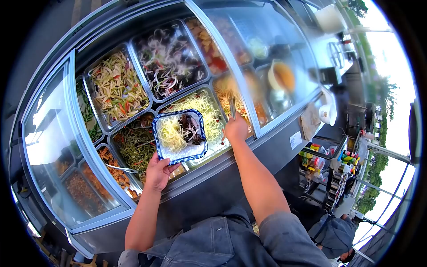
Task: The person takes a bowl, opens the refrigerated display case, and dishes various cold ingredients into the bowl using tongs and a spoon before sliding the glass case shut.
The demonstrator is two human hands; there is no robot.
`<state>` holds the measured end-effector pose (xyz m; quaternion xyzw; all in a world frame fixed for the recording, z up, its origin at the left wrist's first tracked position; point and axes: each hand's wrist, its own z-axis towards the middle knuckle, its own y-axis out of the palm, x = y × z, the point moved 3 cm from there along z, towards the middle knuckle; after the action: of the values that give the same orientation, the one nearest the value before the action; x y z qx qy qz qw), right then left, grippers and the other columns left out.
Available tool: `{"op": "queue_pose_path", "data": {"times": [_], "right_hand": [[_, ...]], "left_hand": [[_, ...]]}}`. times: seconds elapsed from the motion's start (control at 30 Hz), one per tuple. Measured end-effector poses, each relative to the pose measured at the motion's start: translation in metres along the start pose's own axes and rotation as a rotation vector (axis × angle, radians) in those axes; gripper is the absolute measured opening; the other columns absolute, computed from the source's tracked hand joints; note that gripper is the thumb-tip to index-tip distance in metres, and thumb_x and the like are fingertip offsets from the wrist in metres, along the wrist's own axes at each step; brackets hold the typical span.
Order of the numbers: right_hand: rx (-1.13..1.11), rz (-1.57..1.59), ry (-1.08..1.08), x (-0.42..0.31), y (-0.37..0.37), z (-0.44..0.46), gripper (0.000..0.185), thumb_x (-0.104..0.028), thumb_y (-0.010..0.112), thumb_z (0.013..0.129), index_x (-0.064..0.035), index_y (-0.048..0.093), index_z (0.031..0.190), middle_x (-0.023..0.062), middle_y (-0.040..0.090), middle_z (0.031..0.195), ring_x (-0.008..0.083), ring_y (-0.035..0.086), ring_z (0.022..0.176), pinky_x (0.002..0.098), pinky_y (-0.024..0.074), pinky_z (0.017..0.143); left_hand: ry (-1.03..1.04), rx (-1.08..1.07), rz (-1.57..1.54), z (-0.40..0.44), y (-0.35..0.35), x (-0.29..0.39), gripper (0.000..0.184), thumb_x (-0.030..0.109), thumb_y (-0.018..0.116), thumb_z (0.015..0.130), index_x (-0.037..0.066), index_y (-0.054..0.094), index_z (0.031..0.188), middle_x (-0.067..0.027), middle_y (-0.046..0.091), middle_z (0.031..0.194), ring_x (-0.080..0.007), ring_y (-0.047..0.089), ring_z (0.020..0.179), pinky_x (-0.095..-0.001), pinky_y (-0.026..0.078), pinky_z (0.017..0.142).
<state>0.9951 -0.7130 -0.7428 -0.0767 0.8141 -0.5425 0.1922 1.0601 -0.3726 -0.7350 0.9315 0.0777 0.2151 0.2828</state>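
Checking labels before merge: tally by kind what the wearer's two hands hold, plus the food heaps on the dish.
Blue-rimmed dish, in the left hand: 1
Metal utensil, in the right hand: 1
Pale shredded heap, on the dish: 1
Dark shredded heap, on the dish: 1
Total: 4

left arm (pixel 143 218): reaching forward | left hand (pixel 159 173): pinch grip | right arm (pixel 259 180): slanting inward, farther forward | right hand (pixel 236 128): curled into a grip
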Motion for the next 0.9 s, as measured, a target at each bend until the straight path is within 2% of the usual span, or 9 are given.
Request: {"op": "queue_pose_path", "data": {"times": [0.07, 0.3, 0.37, 0.43, 0.53, 0.6, 0.73, 0.8, 0.9], "right_hand": [[0.119, 0.087, -0.034, 0.003, -0.002, -0.008, 0.05, -0.026, 0.058, 0.102, 0.0007, 0.06, 0.144, 0.0263, 0.072, 0.124, 0.0434, 0.07, 0.112, 0.0504, 0.0536, 0.098], [0.268, 0.48, -0.092, 0.015, 0.013, -0.002, 0.047, -0.028, 0.062, 0.102, 0.0037, 0.064, 0.136, 0.0287, 0.072, 0.118, 0.0451, 0.07, 0.11, 0.0477, 0.0537, 0.095], [-0.067, 0.476, 0.179, 0.02, 0.02, 0.011, 0.049, -0.031, 0.063, 0.101, 0.009, 0.064, 0.13, 0.0326, 0.071, 0.115, 0.0464, 0.07, 0.109, 0.0479, 0.0538, 0.095], [-0.085, 0.361, 0.247, 0.021, 0.017, 0.013, 0.054, -0.03, 0.064, 0.1, 0.0164, 0.06, 0.127, 0.0331, 0.072, 0.109, 0.0477, 0.071, 0.104, 0.051, 0.0558, 0.091], [-0.037, -0.001, 0.039, 0.011, -0.01, 0.003, 0.058, -0.03, 0.068, 0.099, 0.0104, 0.056, 0.138, 0.0322, 0.073, 0.102, 0.0422, 0.075, 0.094, 0.0503, 0.0584, 0.081], [-0.063, -0.137, -0.015, -0.007, -0.037, -0.012, 0.067, -0.032, 0.069, 0.098, 0.0097, 0.048, 0.147, 0.0338, 0.072, 0.108, 0.0457, 0.073, 0.102, 0.0525, 0.0587, 0.087], [-0.165, -0.399, -0.125, 0.01, -0.021, 0.006, 0.076, -0.029, 0.068, 0.1, 0.0081, 0.035, 0.157, 0.032, 0.069, 0.118, 0.0442, 0.075, 0.099, 0.0504, 0.0605, 0.087], [-0.024, -0.604, -0.258, 0.013, -0.009, 0.012, 0.079, -0.029, 0.068, 0.1, 0.0096, 0.031, 0.158, 0.0341, 0.065, 0.123, 0.0406, 0.075, 0.1, 0.0469, 0.0621, 0.084], [-0.175, -0.656, -0.065, -0.001, -0.004, 0.016, 0.07, -0.019, 0.061, 0.099, 0.0073, 0.033, 0.158, 0.0323, 0.065, 0.127, 0.0391, 0.074, 0.108, 0.0449, 0.0628, 0.084]], "left_hand": [[-0.005, -0.002, 0.005, 0.001, 0.004, 0.0, 0.051, -0.007, 0.052, 0.097, 0.003, 0.048, 0.146, -0.0147, 0.066, 0.133, -0.0306, 0.07, 0.116, -0.0515, 0.062, 0.099], [0.004, -0.028, -0.018, 0.006, 0.009, -0.002, 0.051, -0.008, 0.052, 0.097, 0.003, 0.048, 0.147, -0.0142, 0.067, 0.132, -0.0303, 0.071, 0.115, -0.0506, 0.063, 0.099], [-0.006, -0.011, -0.009, 0.008, 0.008, -0.002, 0.051, -0.008, 0.051, 0.097, 0.004, 0.049, 0.147, -0.0141, 0.067, 0.132, -0.0306, 0.071, 0.115, -0.051, 0.062, 0.099], [-0.005, -0.014, -0.016, 0.008, 0.006, -0.004, 0.051, -0.008, 0.052, 0.097, 0.004, 0.049, 0.146, -0.0142, 0.067, 0.133, -0.031, 0.07, 0.116, -0.0518, 0.062, 0.099], [-0.008, -0.005, -0.029, 0.011, 0.004, -0.006, 0.052, -0.009, 0.052, 0.097, 0.004, 0.049, 0.147, -0.014, 0.066, 0.134, -0.0314, 0.07, 0.117, -0.0525, 0.062, 0.1], [-0.014, 0.006, -0.038, 0.011, 0.003, -0.006, 0.052, -0.008, 0.052, 0.096, 0.005, 0.048, 0.147, -0.0139, 0.066, 0.134, -0.0316, 0.07, 0.117, -0.0526, 0.061, 0.101], [-0.008, 0.006, -0.03, 0.012, 0.001, -0.006, 0.053, -0.008, 0.052, 0.096, 0.004, 0.048, 0.147, -0.0144, 0.066, 0.134, -0.0317, 0.07, 0.117, -0.0521, 0.062, 0.1], [-0.011, 0.009, -0.026, 0.011, 0.0, -0.005, 0.053, -0.008, 0.052, 0.096, 0.004, 0.048, 0.147, -0.0146, 0.066, 0.134, -0.0318, 0.07, 0.117, -0.0517, 0.063, 0.099], [-0.014, 0.012, -0.026, 0.01, 0.0, -0.005, 0.053, -0.008, 0.051, 0.096, 0.004, 0.048, 0.147, -0.015, 0.066, 0.133, -0.0321, 0.071, 0.115, -0.0507, 0.063, 0.098]]}}
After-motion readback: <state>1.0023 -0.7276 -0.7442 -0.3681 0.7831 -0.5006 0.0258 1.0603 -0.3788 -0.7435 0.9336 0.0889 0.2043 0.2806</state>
